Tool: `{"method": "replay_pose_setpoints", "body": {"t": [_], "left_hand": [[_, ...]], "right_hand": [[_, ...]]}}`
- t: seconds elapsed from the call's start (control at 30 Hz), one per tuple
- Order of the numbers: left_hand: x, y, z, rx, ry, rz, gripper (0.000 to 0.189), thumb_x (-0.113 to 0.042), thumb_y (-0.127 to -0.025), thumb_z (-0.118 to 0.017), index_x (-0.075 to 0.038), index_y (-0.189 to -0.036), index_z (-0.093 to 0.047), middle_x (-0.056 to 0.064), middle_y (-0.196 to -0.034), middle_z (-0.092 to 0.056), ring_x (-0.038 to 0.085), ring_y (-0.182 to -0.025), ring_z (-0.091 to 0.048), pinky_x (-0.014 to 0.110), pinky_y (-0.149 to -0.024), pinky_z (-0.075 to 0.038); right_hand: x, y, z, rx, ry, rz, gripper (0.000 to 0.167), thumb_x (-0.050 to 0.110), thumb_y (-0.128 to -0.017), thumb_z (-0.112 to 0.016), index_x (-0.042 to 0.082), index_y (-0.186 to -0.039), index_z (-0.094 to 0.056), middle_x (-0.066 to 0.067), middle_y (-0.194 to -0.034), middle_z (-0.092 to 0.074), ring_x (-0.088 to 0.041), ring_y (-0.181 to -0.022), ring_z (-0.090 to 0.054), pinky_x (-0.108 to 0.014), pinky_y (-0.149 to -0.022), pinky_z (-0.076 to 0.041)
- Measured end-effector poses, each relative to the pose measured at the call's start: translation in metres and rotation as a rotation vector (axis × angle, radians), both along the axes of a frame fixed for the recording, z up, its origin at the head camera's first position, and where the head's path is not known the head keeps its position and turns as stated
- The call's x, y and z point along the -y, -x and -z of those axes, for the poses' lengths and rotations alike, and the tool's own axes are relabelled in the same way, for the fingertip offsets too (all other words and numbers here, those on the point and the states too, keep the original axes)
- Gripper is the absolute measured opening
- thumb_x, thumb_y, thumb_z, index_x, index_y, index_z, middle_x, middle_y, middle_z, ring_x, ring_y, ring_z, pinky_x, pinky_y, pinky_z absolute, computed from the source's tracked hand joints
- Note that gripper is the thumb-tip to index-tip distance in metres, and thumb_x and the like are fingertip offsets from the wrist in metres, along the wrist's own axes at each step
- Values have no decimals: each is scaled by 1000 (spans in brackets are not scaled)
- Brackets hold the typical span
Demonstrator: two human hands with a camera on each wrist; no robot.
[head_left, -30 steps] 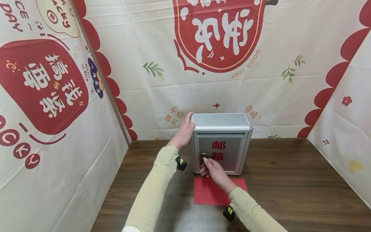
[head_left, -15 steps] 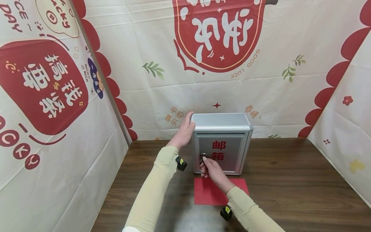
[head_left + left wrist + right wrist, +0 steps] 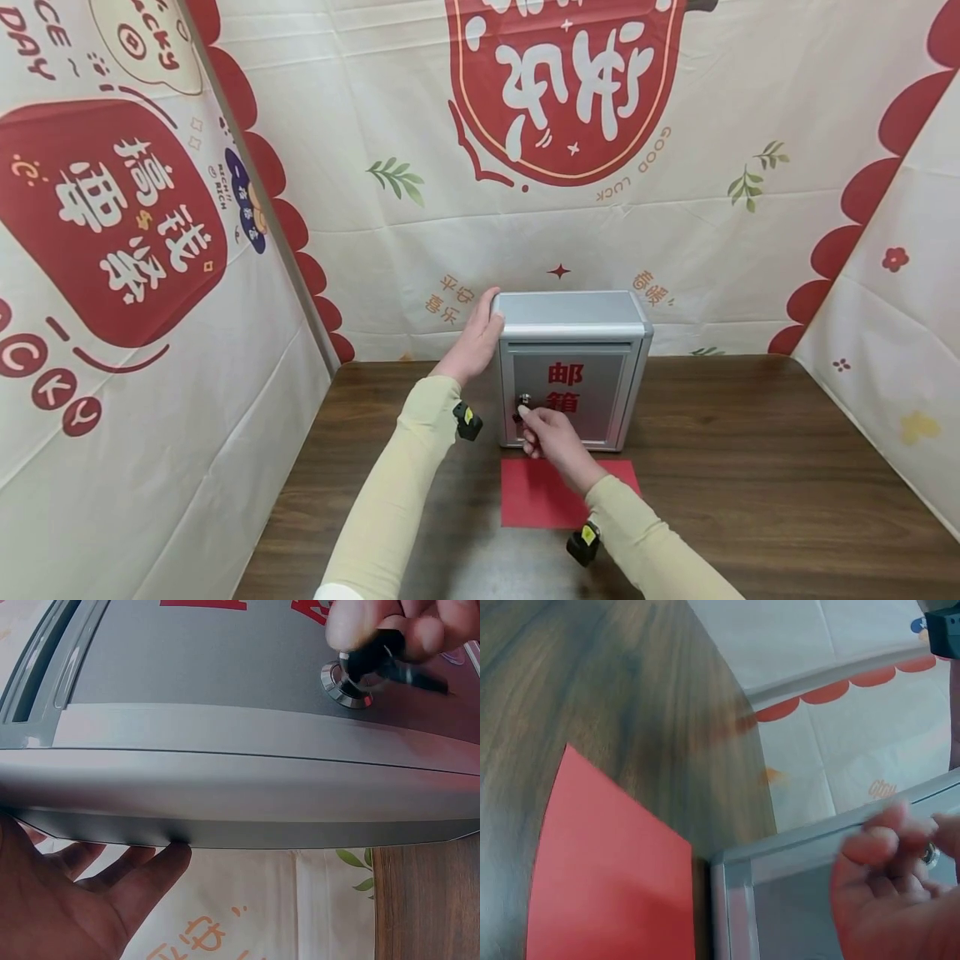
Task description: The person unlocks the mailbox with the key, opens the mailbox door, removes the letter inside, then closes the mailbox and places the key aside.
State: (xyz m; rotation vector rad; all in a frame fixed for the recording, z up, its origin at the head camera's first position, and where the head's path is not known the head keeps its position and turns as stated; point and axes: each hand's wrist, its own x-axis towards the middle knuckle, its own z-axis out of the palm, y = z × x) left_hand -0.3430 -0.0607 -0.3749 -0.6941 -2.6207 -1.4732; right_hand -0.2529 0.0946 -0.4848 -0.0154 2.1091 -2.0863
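A silver metal mailbox (image 3: 607,392) with red characters on its front door stands upright on the table. My left hand (image 3: 472,343) rests along its left side, fingers extended against the wall, as the left wrist view also shows (image 3: 90,900). At the round chrome lock (image 3: 335,686) on the door, my right hand (image 3: 557,440) pinches a black-headed key (image 3: 375,656) between thumb and fingers. A second dark piece (image 3: 416,677) hangs blurred beside it. The door lies flush in its frame. In the right wrist view, the fingers hide the key.
A red paper sheet or envelope (image 3: 525,500) lies flat on the brown wooden table (image 3: 750,467), just in front of the mailbox. Printed white cloth (image 3: 360,275) hangs behind and along both sides. The mailbox has a slot (image 3: 570,347) above its door.
My right hand has turned slightly at the lock, its wrist shifting a little left, and more of the chrome lock shows. The left hand and the mailbox stay in place.
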Motion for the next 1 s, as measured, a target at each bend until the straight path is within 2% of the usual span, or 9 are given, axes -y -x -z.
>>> {"method": "replay_pose_setpoints", "body": {"t": [0.13, 0.4, 0.77, 1.0], "left_hand": [[0, 0, 0, 1, -3, 8, 59, -35, -99, -25, -12, -152, -13, 10, -156, -16, 22, -139, -21, 41, -111, -23], [0, 0, 0, 0, -2, 1, 57, -35, -99, -24, -15, -152, -14, 9, -156, -17, 21, -139, -22, 40, -111, -24], [-2, 1, 0, -1, -18, 0, 57, -36, -99, -24, -17, -152, -14, 10, -155, -17, 21, -138, -23, 41, -111, -24], [0, -1, 0, 5, -12, -4, 57, -35, -100, -24, -15, -152, -13, 9, -156, -16, 22, -139, -21, 42, -111, -24]], "right_hand": [[0, 1, -2, 21, 15, 21, 32, 24, -99, -52, 3, -77, -43, -6, -63, -40, -16, -56, -43, -27, -55, -39], [0, 1, -6, -2, -54, 58, 34, 24, -97, -56, 6, -71, -44, -5, -58, -41, -16, -53, -44, -27, -53, -39], [0, 0, -7, -2, -26, 48, 36, 26, -98, -54, 5, -71, -43, -5, -58, -40, -17, -54, -42, -27, -52, -35], [1, -5, -7, 56, 6, 37, 30, 23, -99, -52, -1, -81, -52, -4, -59, -43, -15, -55, -46, -24, -51, -36]]}}
